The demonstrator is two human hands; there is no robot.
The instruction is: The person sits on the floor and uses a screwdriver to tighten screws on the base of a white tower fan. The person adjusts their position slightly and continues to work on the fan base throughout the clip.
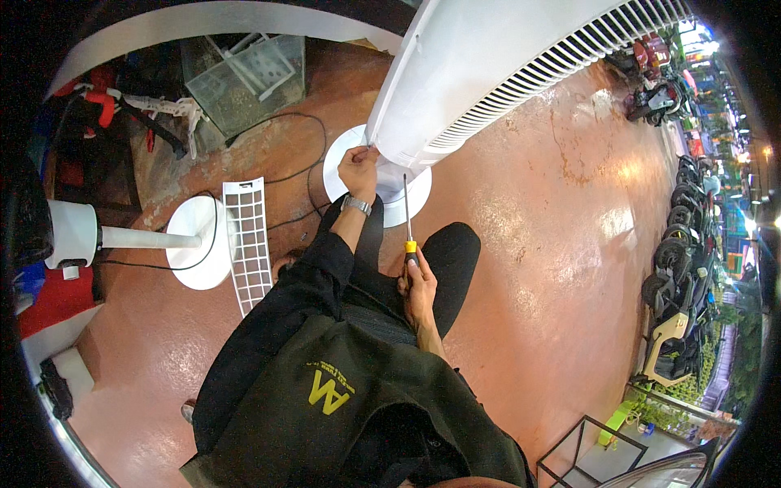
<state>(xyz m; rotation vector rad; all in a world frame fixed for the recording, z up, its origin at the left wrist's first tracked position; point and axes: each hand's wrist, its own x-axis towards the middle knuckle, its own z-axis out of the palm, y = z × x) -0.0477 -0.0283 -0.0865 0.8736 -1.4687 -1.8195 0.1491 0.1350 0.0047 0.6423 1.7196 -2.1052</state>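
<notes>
A tall white tower fan (472,73) with a long slotted grille stands tilted across the upper middle, on a round white base (417,195). My left hand (359,172), with a metal watch on its wrist, has its fingers pinched together at the lower left edge of the fan's housing. Whatever lies between those fingertips is too small to make out. Wrapped round the dark handle of a screwdriver (409,244) is my right hand (418,294), near my right knee. The screwdriver's yellow collar shows, and its long shaft points up toward the fan's base without clearly touching it.
A white grid panel (246,236) lies left of my legs, beside another round white base with a pole (199,241). Black cable (281,177) loops over the reddish floor. A clear bin (248,81) stands at upper left; motorbikes (674,244) line the right.
</notes>
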